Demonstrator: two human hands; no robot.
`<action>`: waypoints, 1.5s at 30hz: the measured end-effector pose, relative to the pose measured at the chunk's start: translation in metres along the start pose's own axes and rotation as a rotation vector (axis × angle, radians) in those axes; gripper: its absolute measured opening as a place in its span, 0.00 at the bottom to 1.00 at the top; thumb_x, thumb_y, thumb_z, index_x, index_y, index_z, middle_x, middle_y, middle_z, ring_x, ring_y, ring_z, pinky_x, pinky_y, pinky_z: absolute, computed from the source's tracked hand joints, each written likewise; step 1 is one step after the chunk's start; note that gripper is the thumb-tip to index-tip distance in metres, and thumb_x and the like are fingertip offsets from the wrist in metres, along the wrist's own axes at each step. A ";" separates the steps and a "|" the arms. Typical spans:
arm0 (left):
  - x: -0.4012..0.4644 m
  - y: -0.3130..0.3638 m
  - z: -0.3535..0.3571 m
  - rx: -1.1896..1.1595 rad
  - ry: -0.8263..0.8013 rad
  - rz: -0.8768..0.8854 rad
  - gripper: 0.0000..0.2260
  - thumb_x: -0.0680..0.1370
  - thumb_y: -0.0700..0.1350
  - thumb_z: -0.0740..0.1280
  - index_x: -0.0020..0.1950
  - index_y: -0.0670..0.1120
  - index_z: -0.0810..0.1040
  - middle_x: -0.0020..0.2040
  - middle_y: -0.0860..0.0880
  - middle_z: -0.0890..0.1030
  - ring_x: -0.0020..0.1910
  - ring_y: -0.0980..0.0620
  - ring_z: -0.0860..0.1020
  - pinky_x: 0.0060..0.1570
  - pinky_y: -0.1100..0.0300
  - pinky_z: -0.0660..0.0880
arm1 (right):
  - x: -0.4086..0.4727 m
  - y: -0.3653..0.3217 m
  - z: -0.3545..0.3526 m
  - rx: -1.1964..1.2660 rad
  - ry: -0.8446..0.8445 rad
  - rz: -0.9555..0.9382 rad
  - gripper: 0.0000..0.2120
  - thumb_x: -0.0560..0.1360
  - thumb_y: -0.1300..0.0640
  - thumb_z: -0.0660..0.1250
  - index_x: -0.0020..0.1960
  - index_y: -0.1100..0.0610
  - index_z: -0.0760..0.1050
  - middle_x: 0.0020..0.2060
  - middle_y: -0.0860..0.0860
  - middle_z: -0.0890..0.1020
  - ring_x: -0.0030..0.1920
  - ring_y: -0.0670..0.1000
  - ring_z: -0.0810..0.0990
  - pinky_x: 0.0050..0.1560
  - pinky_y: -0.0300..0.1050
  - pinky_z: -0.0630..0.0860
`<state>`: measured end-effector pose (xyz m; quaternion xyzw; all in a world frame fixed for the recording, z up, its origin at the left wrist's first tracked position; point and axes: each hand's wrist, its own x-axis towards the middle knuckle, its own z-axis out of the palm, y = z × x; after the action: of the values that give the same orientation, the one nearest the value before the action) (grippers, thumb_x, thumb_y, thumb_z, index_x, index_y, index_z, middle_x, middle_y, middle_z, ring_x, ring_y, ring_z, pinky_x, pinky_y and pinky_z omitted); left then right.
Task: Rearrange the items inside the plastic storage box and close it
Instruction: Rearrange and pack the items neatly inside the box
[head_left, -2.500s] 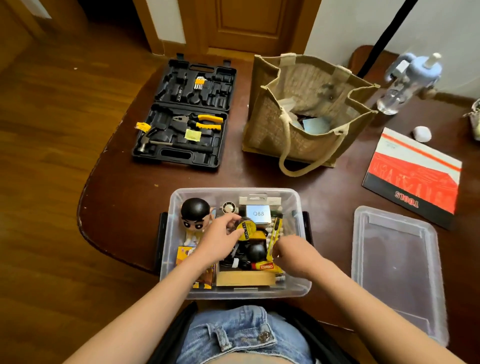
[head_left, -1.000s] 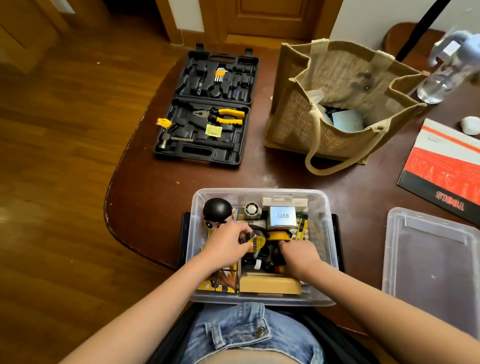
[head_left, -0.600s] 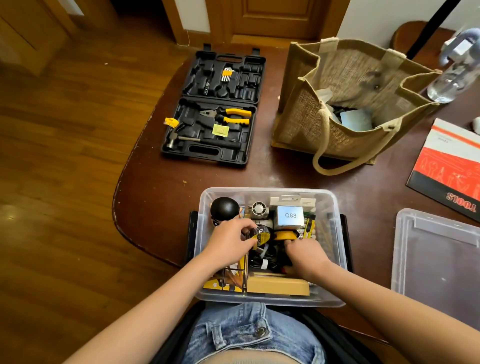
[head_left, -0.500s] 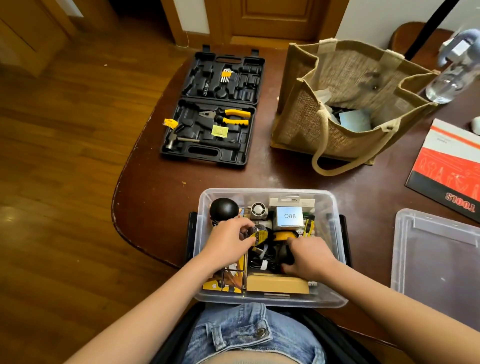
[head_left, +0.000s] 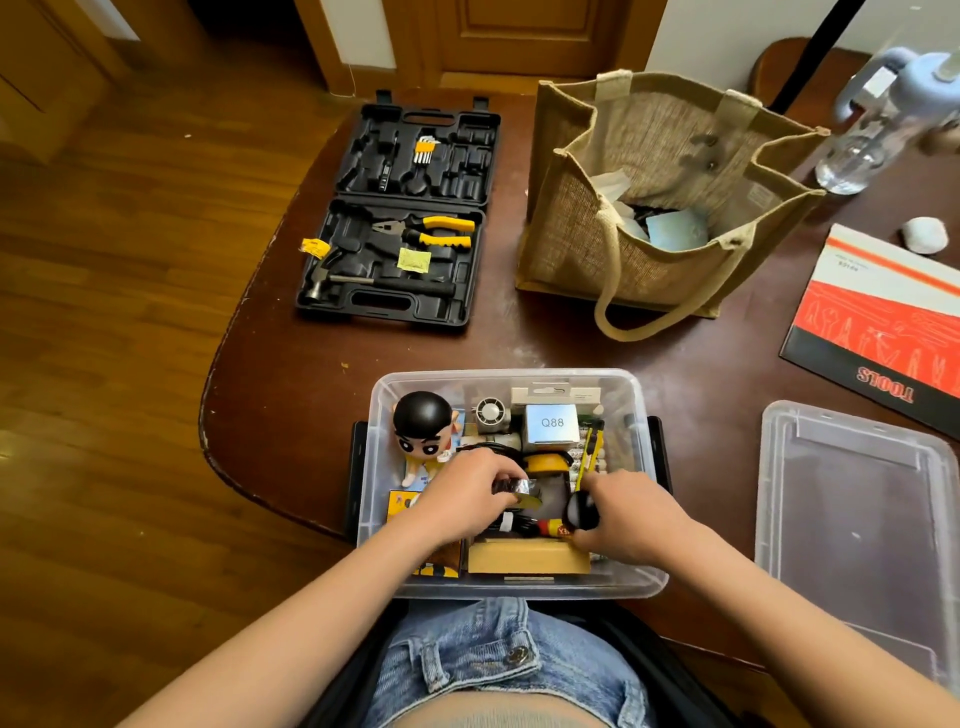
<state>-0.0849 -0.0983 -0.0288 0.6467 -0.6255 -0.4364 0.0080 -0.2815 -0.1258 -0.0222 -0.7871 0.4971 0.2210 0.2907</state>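
The person has bare forearms with no sleeves, and wears faded blue denim shorts (head_left: 488, 660) with a metal button.

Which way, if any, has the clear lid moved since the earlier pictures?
No. The lid lies right of the box, just below the red booklet, as before.

Both hands, left (head_left: 460, 499) and right (head_left: 631, 514), curled, forearms converging forward.
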 end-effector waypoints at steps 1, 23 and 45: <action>0.003 0.002 0.005 -0.007 0.001 -0.009 0.13 0.77 0.44 0.68 0.61 0.52 0.79 0.57 0.51 0.80 0.53 0.52 0.78 0.52 0.58 0.75 | -0.001 -0.001 0.001 0.013 -0.009 0.027 0.12 0.70 0.47 0.66 0.43 0.54 0.68 0.39 0.50 0.75 0.39 0.51 0.73 0.35 0.41 0.69; 0.048 0.014 0.063 0.638 0.170 0.006 0.12 0.79 0.52 0.63 0.57 0.47 0.77 0.50 0.45 0.83 0.52 0.42 0.80 0.44 0.54 0.72 | 0.002 -0.007 0.002 -0.106 -0.052 0.033 0.10 0.74 0.52 0.66 0.48 0.59 0.77 0.39 0.52 0.73 0.40 0.54 0.74 0.37 0.43 0.71; 0.051 0.020 0.059 0.159 -0.308 -0.050 0.13 0.79 0.48 0.65 0.62 0.51 0.78 0.56 0.51 0.82 0.54 0.53 0.78 0.57 0.54 0.75 | 0.000 -0.003 -0.009 -0.096 -0.083 0.020 0.10 0.74 0.56 0.66 0.37 0.58 0.69 0.39 0.52 0.72 0.39 0.54 0.72 0.37 0.43 0.70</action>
<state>-0.1433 -0.1123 -0.0828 0.5861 -0.6358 -0.4793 -0.1498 -0.2780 -0.1313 -0.0150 -0.7852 0.4814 0.2798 0.2708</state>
